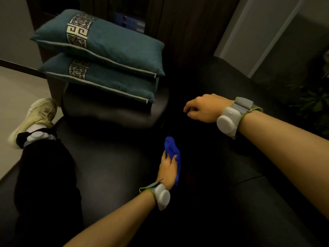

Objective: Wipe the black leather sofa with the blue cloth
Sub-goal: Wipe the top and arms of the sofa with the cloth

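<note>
Two hands were in view over the black leather sofa (114,168). The left hand (168,168) lay palm-down on the blue cloth (173,152), fingers closed over the bunched fabric and pressing it against the seat cushion close to where the seat meets the backrest. That flat, weighted hold appeared suited to dragging the cloth along the leather rather than lifting it.

The right hand (203,108) held nothing; its fingers were loosely curled and it rested on or just above the dark upholstery further back, well apart from the cloth. It was judged to be steadying the person while the other hand worked, though actual contact could not be confirmed in the poor light.

Two teal cushions (106,56) were stacked on the sofa's armrest (114,114), seemingly kept there so the seat was free for wiping. The person's left leg (46,175) was bent across the seat edge, the shoe (35,118) hanging beyond it over the pale floor (19,93).

Wiping was judged to be under way; no residue or streaks could be made out on the leather.
</note>
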A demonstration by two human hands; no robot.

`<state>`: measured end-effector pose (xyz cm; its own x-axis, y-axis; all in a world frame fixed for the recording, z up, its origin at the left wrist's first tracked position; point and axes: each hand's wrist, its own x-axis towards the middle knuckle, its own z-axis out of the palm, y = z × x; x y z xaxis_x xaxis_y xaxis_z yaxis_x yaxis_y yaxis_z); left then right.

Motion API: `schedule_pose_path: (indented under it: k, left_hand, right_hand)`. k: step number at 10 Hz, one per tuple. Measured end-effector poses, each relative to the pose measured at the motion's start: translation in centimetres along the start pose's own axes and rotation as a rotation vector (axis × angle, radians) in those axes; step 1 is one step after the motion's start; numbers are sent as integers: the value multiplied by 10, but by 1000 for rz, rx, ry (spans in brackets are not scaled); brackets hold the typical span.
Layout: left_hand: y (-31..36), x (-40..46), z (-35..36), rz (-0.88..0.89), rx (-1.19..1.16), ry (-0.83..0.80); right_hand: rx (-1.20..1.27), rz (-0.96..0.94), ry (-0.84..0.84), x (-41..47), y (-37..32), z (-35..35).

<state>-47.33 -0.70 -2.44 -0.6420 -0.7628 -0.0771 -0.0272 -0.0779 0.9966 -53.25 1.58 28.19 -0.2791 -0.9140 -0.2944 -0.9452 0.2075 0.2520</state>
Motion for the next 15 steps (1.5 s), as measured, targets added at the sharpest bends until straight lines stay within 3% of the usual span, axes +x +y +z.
schedule_pose_path:
  k: [4,7,8,9,10,11,12,13,15]
  left_hand:
    - [-41,-26,-11,44,58,-97]
    - [-62,-9,-14,-14,65,-26]
    - [-100,-29,-17,-234,276,-34]
    - [-108,-27,-27,-222,542,-61]
    - [-84,-8,-25,-193,365,-40]
    - [-63,6,-15,-252,-63,25]
    - [-71,5,-17,-278,-157,35]
    - [-91,-23,-25,-277,67,-51]
    - [-113,-107,-25,-191,1,-63]
  right_hand:
    - [36,-62,-12,4,-7,4]
    - [49,-47,-16,15,0,5]
    - [62,-52,-20,14,0,4]
    - [75,-57,-16,12,-1,2]
    - [77,-68,-25,11,-2,3]
    - [70,-66,-30,13,-1,3]
    - [82,-64,-29,16,4,2]
    - [89,-65,-18,17,6,2]
    - [45,-56,-33,13,-3,5]
